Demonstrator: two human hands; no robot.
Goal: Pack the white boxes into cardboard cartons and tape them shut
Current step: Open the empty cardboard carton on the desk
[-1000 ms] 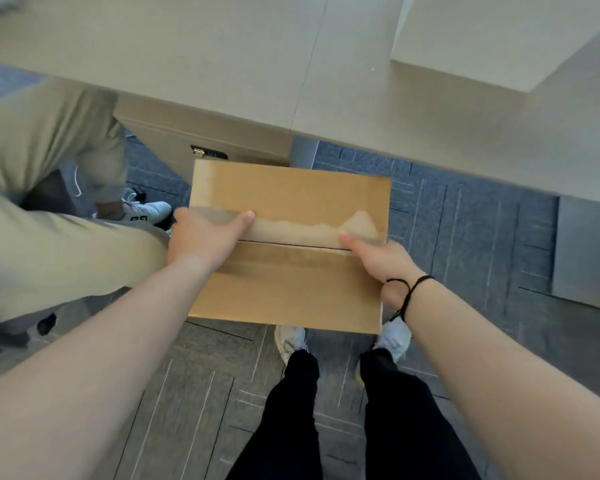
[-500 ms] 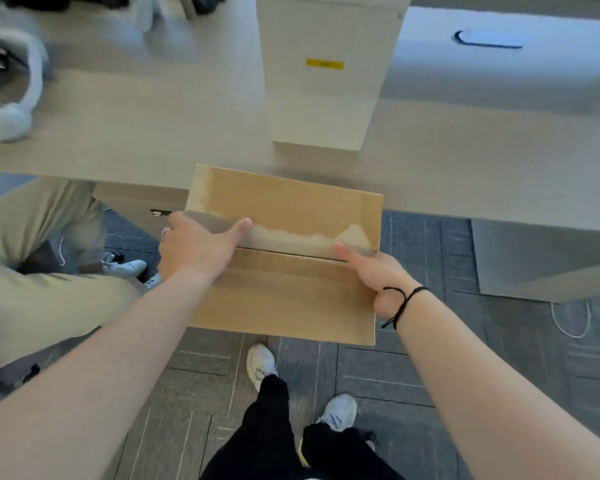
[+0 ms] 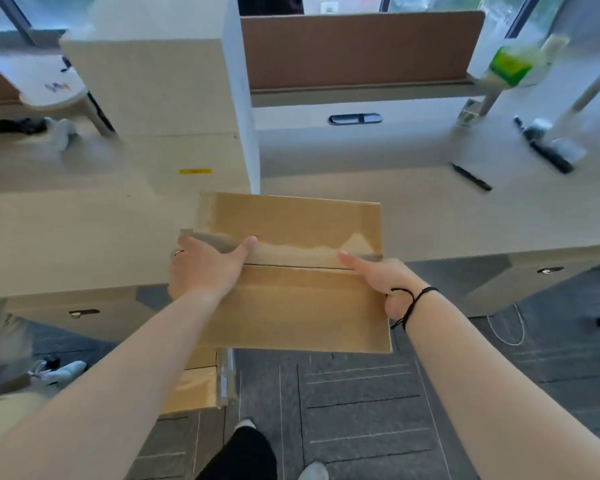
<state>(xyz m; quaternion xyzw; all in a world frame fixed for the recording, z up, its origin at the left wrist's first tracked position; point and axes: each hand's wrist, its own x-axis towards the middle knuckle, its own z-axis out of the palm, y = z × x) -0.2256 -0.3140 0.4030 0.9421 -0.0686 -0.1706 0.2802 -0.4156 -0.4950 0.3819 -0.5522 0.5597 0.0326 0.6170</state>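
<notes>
Head view is looking down at a taped carton (image 3: 291, 271) that both hands are holding up in the air, its far half hanging over the near edge of the desk (image 3: 66, 237) and its near half out over the carpet (image 3: 361, 410). Pretty sure it's not resting on the desk, but can't tell for certain.

Room-wise: just past the carton's far-left corner a tall white box (image 3: 174, 98) is standing on the desk, so that side is looking tight. Off the carton's far-right side the desk top is lying bare up to a pen (image 3: 471, 177) and some blurry stuff further right. Below the carton's near-left corner another carton (image 3: 194, 386) is sitting on the floor, and somebody's shoe (image 3: 61, 372) is showing further left of that.

Left hand (image 3: 205, 268) is gripping the carton's left end, thumb lying flat on top by the seam, fingers wrapping down over the side, ring on one finger. Right hand (image 3: 378, 282) is doing the same at the right end, thumb pointing in along the seam, fingers going out of sight round the edge, a black cord (image 3: 413, 301) on that wrist. Carton is sitting squarely between the two hands, seam running hand to hand with clear tape over it.
</notes>
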